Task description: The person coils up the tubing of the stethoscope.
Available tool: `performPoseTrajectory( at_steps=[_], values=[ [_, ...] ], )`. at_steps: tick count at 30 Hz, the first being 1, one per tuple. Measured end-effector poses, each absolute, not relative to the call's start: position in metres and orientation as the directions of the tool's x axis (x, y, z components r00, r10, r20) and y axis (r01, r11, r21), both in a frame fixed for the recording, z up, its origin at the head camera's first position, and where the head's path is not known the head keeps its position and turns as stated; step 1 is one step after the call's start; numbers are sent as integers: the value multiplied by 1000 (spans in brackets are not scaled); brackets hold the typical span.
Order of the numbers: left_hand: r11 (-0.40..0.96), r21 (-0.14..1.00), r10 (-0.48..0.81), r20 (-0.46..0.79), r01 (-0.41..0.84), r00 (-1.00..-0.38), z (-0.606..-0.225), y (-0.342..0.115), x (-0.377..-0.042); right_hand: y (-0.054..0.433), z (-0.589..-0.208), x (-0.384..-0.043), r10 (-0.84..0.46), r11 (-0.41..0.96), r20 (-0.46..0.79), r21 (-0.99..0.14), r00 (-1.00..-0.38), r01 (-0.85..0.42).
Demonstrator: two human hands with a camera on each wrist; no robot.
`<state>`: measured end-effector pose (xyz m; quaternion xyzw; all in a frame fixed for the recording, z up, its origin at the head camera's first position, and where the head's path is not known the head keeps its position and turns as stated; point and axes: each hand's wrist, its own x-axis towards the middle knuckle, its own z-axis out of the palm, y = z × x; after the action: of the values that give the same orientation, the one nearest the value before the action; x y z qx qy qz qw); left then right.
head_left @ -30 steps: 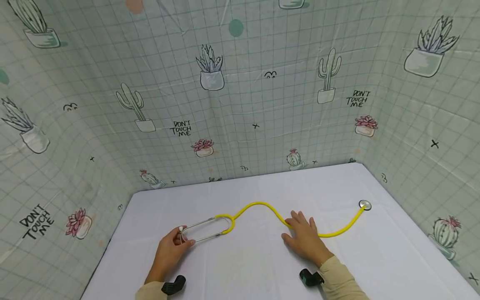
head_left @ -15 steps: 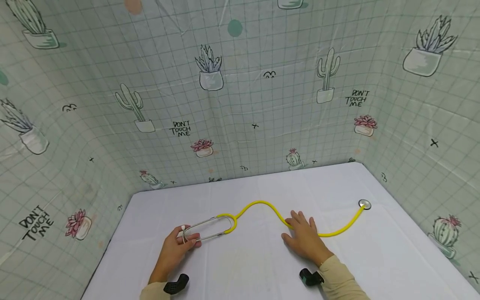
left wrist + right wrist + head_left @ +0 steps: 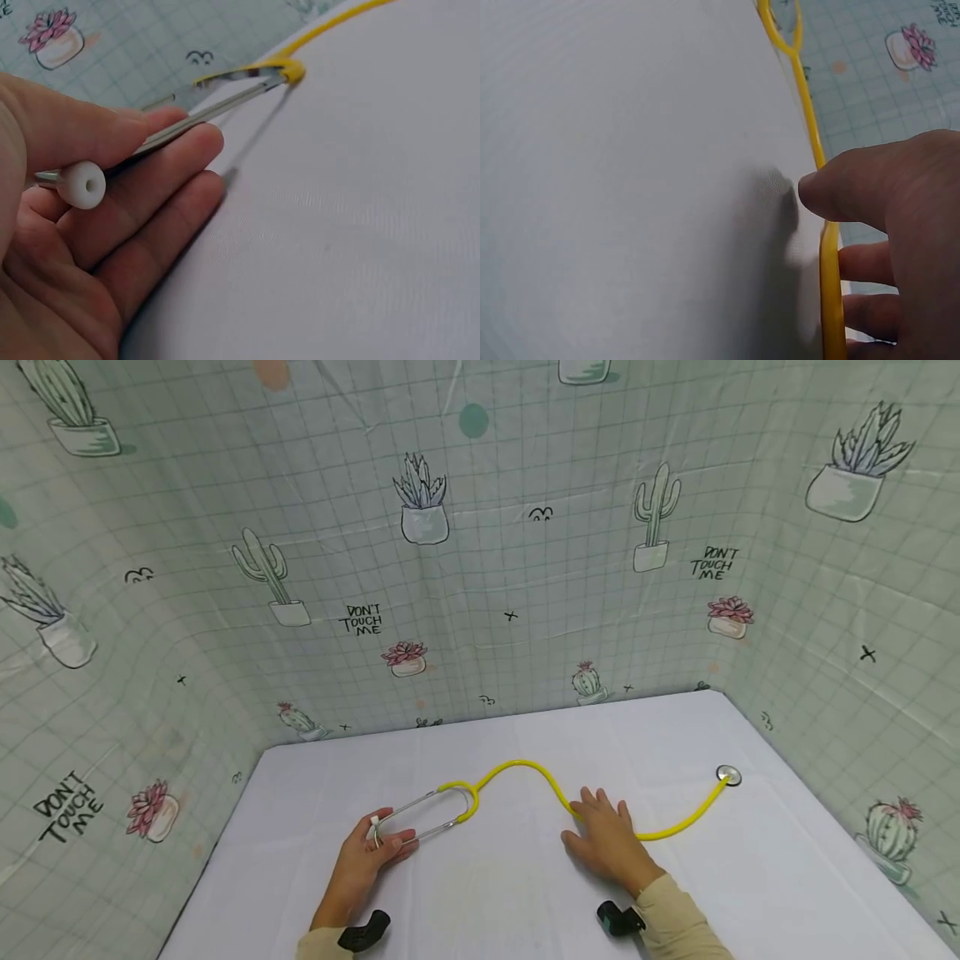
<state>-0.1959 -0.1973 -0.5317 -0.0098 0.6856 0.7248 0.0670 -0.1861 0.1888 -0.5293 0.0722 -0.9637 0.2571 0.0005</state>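
1. A pale green, grid-printed cloth (image 3: 510, 568) hangs round the back and both sides of the work area, patterned with potted cacti, succulents and the words "Don't touch me". It probably serves as a plain screen.
2. The white surface (image 3: 480, 885), faintly creased, meets the cloth at its far edge.
3. A yellow stethoscope (image 3: 519, 763) stretches across the surface in a wave, metal end to the left. Being laid out lengthwise seems to keep its tubing untangled.
4. The right hand (image 3: 611, 841) lies over the middle of the tubing with fingers spread and relaxed, gripping nothing; this likely steadies it.
5. The left hand (image 3: 356, 864) pinches the metal ear tubes (image 3: 232, 101) between thumb and fingers. Their shadow falls apart from them, so that end appears lifted, and holding near the tips probably gives control of both tubes.
6. The round chest piece (image 3: 729, 775) rests near the surface's right side, well apart from the right hand, apparently just where the tubing reaches.
7. One white ear tip (image 3: 82, 185) pokes out beside the left thumb, apparently left uncovered by the pinch.
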Motion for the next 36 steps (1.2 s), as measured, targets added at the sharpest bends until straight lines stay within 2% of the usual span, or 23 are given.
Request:
performPoseTrajectory(
  at_steps=[11, 18, 29, 36],
  values=[
    [-199, 968, 108, -130, -149, -986, -534, -180, -189, 187, -534, -186, -93, 847, 46, -521, -995, -103],
    [-229, 966, 120, -90, -116, -989, -539, -169, -190, 188, -539, -186, -74, 830, 72, -549, -995, -101],
    [-277, 954, 145, -73, -112, -987, -538, -148, -190, 193, -551, -188, -23, 781, 255, -599, -967, -176],
    [-314, 943, 182, -51, -107, -982, -539, -134, -189, 192, -552, -188, -3, 759, 284, -624, -959, -187]
  ],
)
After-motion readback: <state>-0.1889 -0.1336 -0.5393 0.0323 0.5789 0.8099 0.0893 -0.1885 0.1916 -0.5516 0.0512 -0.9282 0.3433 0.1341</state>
